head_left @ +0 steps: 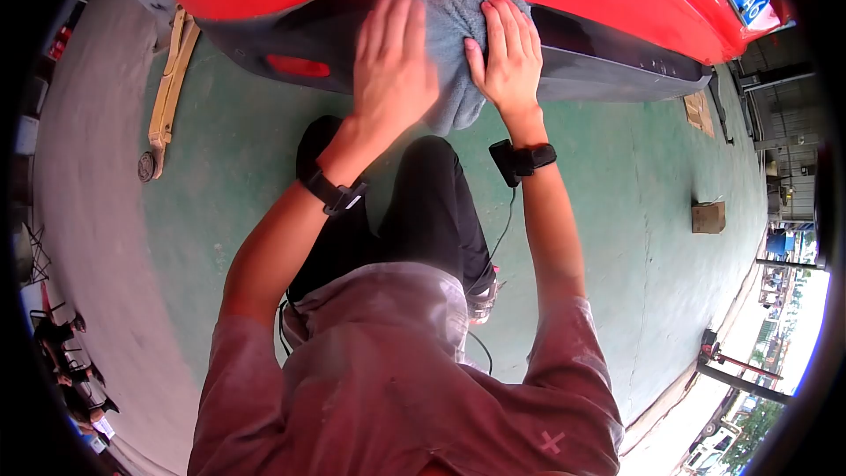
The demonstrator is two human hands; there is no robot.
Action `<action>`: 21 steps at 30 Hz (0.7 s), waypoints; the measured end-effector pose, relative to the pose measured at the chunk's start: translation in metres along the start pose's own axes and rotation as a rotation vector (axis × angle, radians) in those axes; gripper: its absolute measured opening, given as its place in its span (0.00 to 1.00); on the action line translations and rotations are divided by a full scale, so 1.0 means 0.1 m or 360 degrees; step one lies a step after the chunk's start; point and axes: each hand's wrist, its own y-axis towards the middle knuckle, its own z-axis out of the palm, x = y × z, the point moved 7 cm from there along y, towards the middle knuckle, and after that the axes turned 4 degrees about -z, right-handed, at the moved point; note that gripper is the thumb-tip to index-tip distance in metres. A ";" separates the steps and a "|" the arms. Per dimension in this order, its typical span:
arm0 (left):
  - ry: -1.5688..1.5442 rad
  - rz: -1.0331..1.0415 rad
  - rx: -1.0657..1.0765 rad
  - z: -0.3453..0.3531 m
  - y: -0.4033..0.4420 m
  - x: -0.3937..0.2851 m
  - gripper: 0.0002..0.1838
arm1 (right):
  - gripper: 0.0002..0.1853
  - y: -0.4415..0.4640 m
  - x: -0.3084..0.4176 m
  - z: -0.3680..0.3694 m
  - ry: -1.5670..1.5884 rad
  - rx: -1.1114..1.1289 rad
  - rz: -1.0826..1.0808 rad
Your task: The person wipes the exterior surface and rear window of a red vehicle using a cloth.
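Here, in the head view, a gray cloth (451, 53) drapes lengthwise toward you over the car bumper (590, 51), its end hanging past the lower edge. Your right hand (508, 57) lies flat on it, fingers straight; your blurred left hand (394, 62), also outstretched, overlaps its left side, contact unclear. Bumper extends both ways.

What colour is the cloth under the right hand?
The cloth is plain grey-blue; it shows in the head view, the only one.
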 end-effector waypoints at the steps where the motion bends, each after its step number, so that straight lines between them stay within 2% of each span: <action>1: -0.0113 0.0038 -0.0011 0.06 0.01 -0.10 0.32 | 0.27 -0.03 -0.05 -0.02 -0.0014 0.0026 0.0019; 5: -0.0317 0.0266 0.0012 0.36 0.11 -0.49 0.32 | 0.28 -0.22 -0.28 -0.06 0.0051 0.0071 0.0058; 7: -0.0354 0.0392 0.0092 0.50 0.21 -0.72 0.31 | 0.29 -0.40 -0.56 -0.10 -0.0083 0.0208 0.0061; 9: -0.0259 0.0584 0.0223 0.78 0.29 -0.96 0.30 | 0.28 -0.53 -0.78 -0.24 -0.0132 0.0294 0.0069; 12: -0.0076 0.0566 0.0456 1.12 0.41 -1.23 0.29 | 0.28 -0.71 -0.98 -0.43 -0.0236 0.0397 0.0201; 16: 0.0053 0.0596 0.0190 1.12 0.31 -1.22 0.28 | 0.28 -0.76 -0.98 -0.51 -0.0237 0.0460 0.0281; 21: 0.0052 0.0707 0.0169 0.78 0.04 -0.85 0.28 | 0.30 -0.66 -0.80 -0.39 -0.0198 0.0472 0.0297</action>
